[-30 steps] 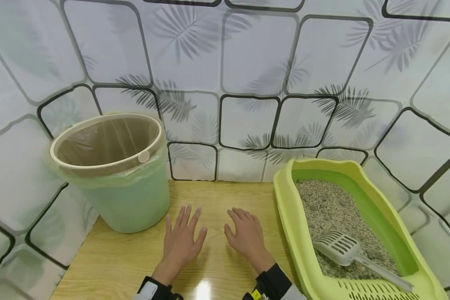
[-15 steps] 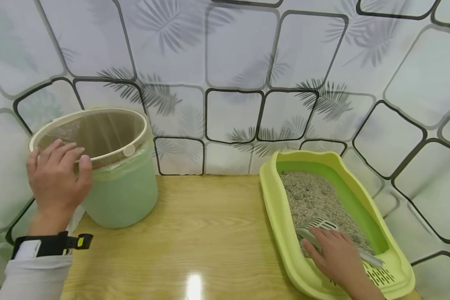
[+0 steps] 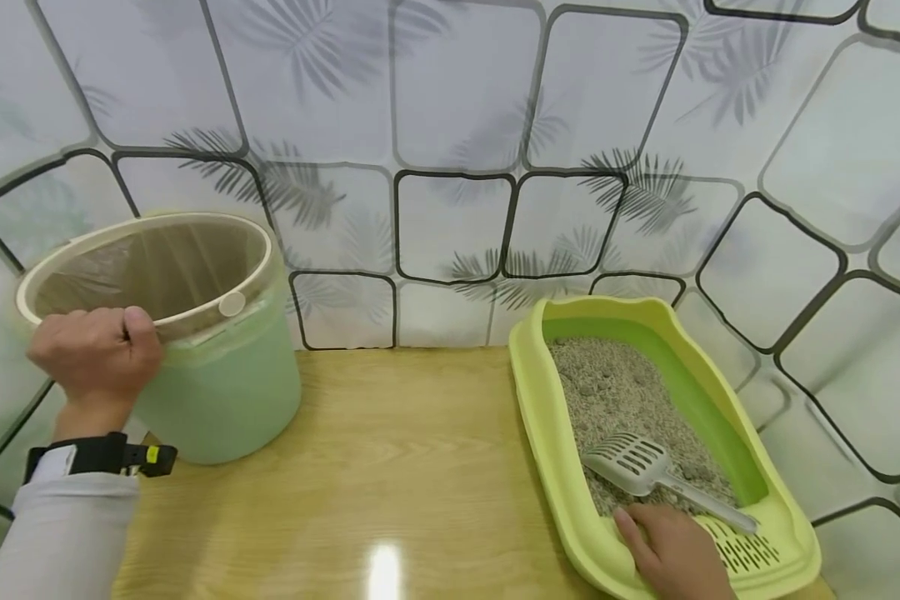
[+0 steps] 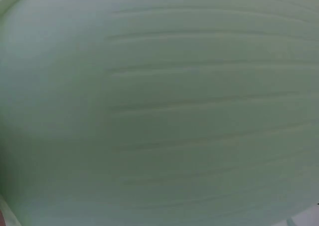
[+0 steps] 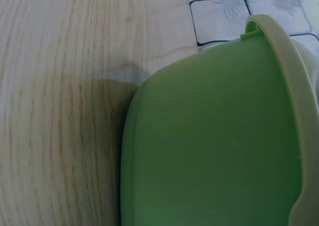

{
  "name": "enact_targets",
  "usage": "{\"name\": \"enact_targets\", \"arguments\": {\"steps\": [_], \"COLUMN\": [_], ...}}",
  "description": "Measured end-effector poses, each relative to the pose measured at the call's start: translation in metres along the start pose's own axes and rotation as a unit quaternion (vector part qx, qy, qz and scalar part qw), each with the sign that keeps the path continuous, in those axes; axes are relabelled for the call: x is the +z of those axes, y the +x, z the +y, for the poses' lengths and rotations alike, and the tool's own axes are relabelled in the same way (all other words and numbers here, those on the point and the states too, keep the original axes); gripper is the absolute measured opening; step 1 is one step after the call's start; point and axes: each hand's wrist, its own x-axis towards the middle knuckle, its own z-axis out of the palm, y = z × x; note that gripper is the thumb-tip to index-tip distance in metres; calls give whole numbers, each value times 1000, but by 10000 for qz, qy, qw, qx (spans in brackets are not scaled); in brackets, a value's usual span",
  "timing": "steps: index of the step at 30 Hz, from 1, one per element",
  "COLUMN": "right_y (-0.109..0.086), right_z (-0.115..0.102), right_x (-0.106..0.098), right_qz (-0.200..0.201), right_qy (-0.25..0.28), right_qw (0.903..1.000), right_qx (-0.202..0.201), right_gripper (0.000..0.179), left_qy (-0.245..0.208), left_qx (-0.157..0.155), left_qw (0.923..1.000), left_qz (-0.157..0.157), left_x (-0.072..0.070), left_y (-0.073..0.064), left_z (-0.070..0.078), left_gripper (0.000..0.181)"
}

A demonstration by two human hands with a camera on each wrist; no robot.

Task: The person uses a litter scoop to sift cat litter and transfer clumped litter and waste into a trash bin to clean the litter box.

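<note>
The rim of a lined green bin (image 3: 225, 408) is held by the left hand (image 3: 99, 354), whose fingers are curled over its near left edge. The right hand (image 3: 671, 550) is placed over the near end of a yellow-green tray (image 3: 546, 417), its fingers bent; whether the tray is gripped cannot be told, since the fingertips are hidden. Granular litter (image 3: 607, 379) is contained in the tray, and a slotted scoop (image 3: 645, 475) is laid across it, its handle rested on the perforated near end. Bin and tray are set well apart on a wooden tabletop (image 3: 405, 458), at left and right respectively, before a leaf-patterned wall covering (image 3: 457, 83). Only the bin's ribbed wall is shown closely in the left wrist view.
</note>
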Motion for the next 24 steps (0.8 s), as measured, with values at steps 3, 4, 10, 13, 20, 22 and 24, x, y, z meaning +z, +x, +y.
{"name": "enact_targets", "arguments": {"steps": [3, 4, 10, 13, 20, 22, 24], "right_y": [1, 1, 5, 5, 3, 4, 4], "right_z": [0, 0, 0, -2, -4, -4, -4], "right_x": [-2, -3, -7, -7, -6, -5, -5], "right_qz": [112, 84, -350, -405, -167, -100, -49], "right_qy": [-54, -31, 193, 174, 123, 111, 90], "right_qw": [9998, 9999, 9992, 9990, 9998, 9999, 9999], "right_qx": [-125, -134, -76, 18, 35, -15, -55], "right_gripper": [21, 21, 24, 25, 25, 24, 23], "left_qy": [9, 6, 100, 123, 2, -63, -160], "left_qx": [-13, -33, -69, -63, -101, -153, -204], "left_qw": [10000, 10000, 9999, 9999, 9999, 9999, 9996], "left_qz": [1, 4, -77, -73, 12, 47, 100], "left_x": [1, 1, 3, 3, 2, 3, 5], "left_y": [2, 3, 2, 1, -3, -5, -6], "left_z": [-1, -2, -5, -5, 1, 5, 10], "left_gripper": [45, 45, 46, 46, 44, 43, 43]}}
